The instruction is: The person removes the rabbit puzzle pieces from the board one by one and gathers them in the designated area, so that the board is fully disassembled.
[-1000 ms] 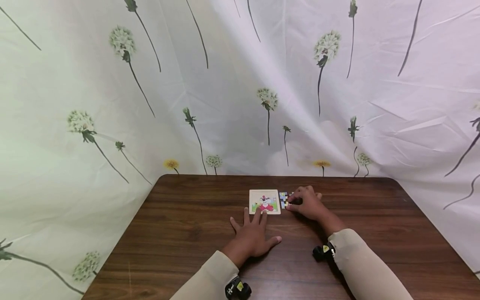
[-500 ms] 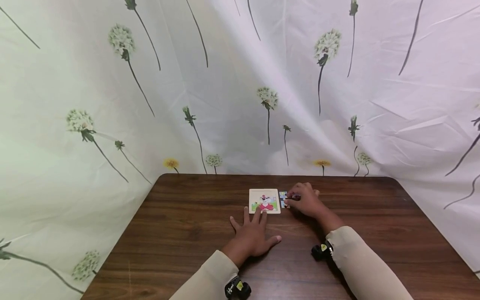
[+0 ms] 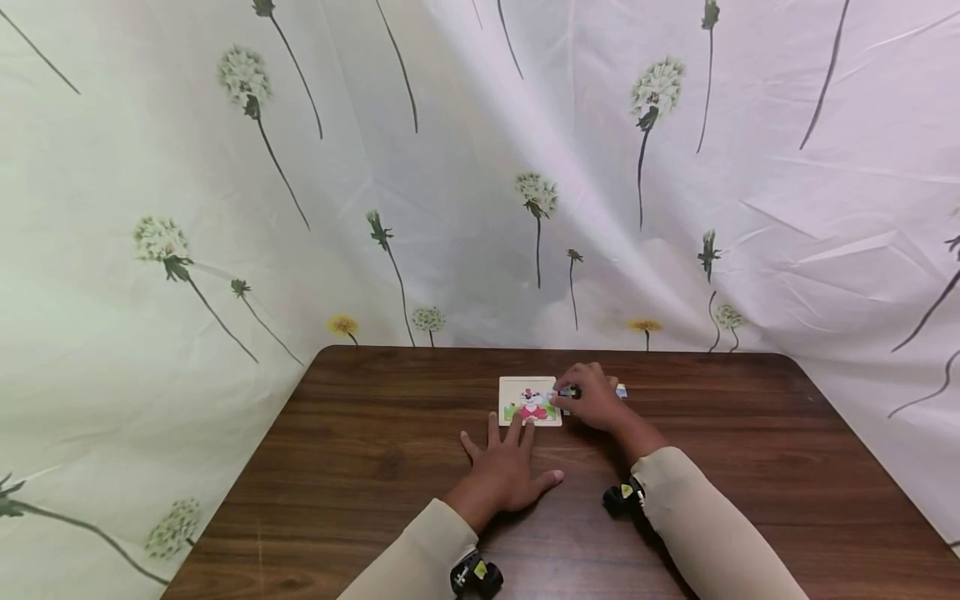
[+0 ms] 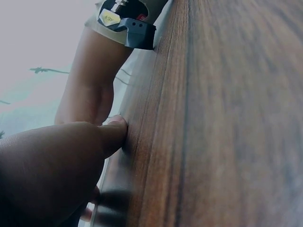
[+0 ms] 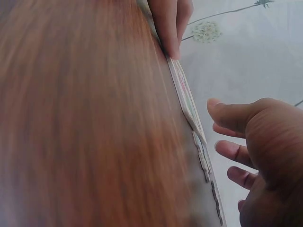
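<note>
A square picture puzzle board [image 3: 517,382] lies on the table, a cartoon figure in red filling its lower part and its upper part pale. My left hand [image 3: 504,477] lies flat with spread fingers, its middle fingertips resting on the board's near edge. At the board's right edge, my right hand [image 3: 596,400] pinches a small pale puzzle piece [image 3: 554,394] between thumb and index finger, mostly hidden by the fingers. In the right wrist view its thumb [image 5: 232,113] covers part of the index finger. Loose puzzle pieces [image 5: 201,156] lie beside the board, partly under this hand.
The dark wooden table [image 3: 360,467] reaches back to a white dandelion-print cloth [image 3: 465,208]. One loose puzzle piece [image 3: 622,390] shows just beyond the right hand's knuckles. Black wrist cameras [image 3: 477,577] are strapped over both beige sleeves.
My right hand has moved left, from the loose pieces to the board's right edge, uncovering a piece at the far right. The left hand and board have stayed in place.
</note>
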A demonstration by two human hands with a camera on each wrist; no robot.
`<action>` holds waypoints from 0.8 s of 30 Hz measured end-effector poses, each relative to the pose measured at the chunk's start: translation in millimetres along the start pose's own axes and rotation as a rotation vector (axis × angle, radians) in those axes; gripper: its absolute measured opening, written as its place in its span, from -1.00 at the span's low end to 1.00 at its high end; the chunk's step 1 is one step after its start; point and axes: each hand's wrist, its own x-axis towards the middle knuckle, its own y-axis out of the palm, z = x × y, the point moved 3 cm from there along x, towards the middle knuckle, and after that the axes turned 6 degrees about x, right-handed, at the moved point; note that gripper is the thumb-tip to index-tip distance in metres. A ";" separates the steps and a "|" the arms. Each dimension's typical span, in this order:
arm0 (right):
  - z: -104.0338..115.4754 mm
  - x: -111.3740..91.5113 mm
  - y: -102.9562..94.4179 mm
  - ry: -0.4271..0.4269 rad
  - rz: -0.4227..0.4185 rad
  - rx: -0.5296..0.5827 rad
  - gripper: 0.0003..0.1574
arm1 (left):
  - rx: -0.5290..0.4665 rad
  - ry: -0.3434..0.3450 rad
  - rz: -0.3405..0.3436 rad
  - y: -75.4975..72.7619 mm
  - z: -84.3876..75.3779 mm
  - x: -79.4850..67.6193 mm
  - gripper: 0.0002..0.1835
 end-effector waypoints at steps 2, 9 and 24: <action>1.2 2.0 2.9 -0.007 0.002 -0.002 -0.86 | 0.003 -0.002 0.002 -0.3 -0.1 -0.1 0.09; 8.4 6.3 11.2 0.002 0.036 -0.011 -0.80 | 0.006 -0.003 0.003 1.2 0.7 1.2 0.09; 13.3 19.6 24.5 0.009 0.071 -0.063 -0.74 | 0.004 0.002 0.006 3.8 1.1 3.7 0.09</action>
